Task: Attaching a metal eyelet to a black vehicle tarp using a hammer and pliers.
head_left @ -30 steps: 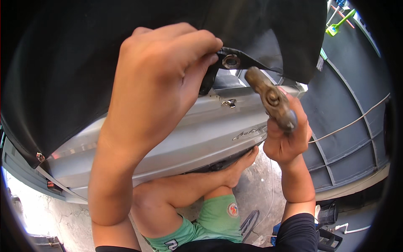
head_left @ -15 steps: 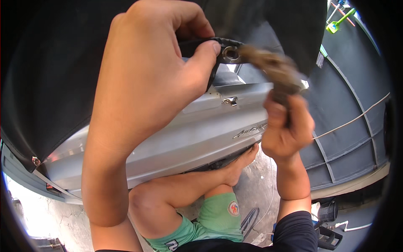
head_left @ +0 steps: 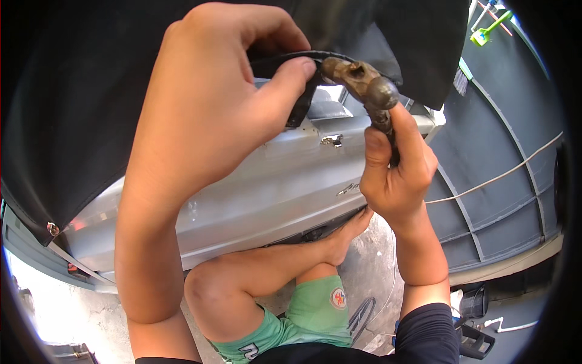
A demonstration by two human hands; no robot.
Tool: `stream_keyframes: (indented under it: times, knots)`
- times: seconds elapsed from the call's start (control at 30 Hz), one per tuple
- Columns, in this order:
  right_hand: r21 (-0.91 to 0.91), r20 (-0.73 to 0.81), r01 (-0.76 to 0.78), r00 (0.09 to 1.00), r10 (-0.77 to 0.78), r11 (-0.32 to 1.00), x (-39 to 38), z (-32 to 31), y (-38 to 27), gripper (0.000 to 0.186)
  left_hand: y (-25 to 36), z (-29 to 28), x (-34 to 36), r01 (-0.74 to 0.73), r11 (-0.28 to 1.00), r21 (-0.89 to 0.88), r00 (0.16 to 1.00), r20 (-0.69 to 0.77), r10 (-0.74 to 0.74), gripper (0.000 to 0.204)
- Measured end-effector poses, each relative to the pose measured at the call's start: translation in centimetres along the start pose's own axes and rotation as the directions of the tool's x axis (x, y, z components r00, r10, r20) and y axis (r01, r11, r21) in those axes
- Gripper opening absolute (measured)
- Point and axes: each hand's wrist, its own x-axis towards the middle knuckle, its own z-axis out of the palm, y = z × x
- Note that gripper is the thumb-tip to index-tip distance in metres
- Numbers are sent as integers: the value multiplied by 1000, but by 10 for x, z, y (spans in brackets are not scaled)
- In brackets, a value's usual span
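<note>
My left hand [head_left: 216,97] grips the edge of a large black vinyl cover [head_left: 82,97], thumb and fingers along its folded hem at the upper middle. My right hand [head_left: 398,170] is closed on the dark handle of a worn hammer [head_left: 356,79]. The hammer's head is at the hem, just right of my left thumb, and hides the metal eyelet there; I cannot tell whether they touch. Below the hem, a silver body panel [head_left: 273,188] carries a small chrome fastener [head_left: 332,140]. Another metal fitting [head_left: 53,229] is on the cover's lower left corner.
A grey panelled surface [head_left: 491,158] with a cable across it fills the right. A green brush [head_left: 481,36] and other tools hang at the upper right. My bare leg [head_left: 254,273] is bent below the panel. A black bucket [head_left: 473,303] and pipe sit at lower right.
The hammer head has risen and moved left onto the hem, now covering the eyelet. My right hand rose with it. My left hand shifted up and left, its thumb now showing on the hem.
</note>
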Motion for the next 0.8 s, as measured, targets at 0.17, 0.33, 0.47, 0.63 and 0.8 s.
stream_keyframes:
  times: [0.17, 0.33, 0.47, 0.63, 0.8]
  knots:
    - [53, -89, 37, 996, -32, 998, -5, 0, -1, 34, -17, -6, -11, 0, 1000, 10, 1000, -30, 0, 17]
    - [-122, -34, -201, 980, 198, 972, -28, -2, 19, 27, -24, -4, -13, -47, 998, 38, 993, -104, 51, 16]
    - [7, 4, -396, 918, 396, 918, -52, -20, 84, 39, -1, -3, 3, -103, 963, 248, 995, 42, 95, 14]
    - [224, 172, -526, 850, 498, 821, -62, -6, 124, 43, 1, 9, 19, -125, 931, 342, 992, 61, 111, 24]
    - [312, -87, -422, 879, 468, 851, -98, -8, 113, 42, 5, -9, 32, -180, 966, 187, 955, 269, 126, 18]
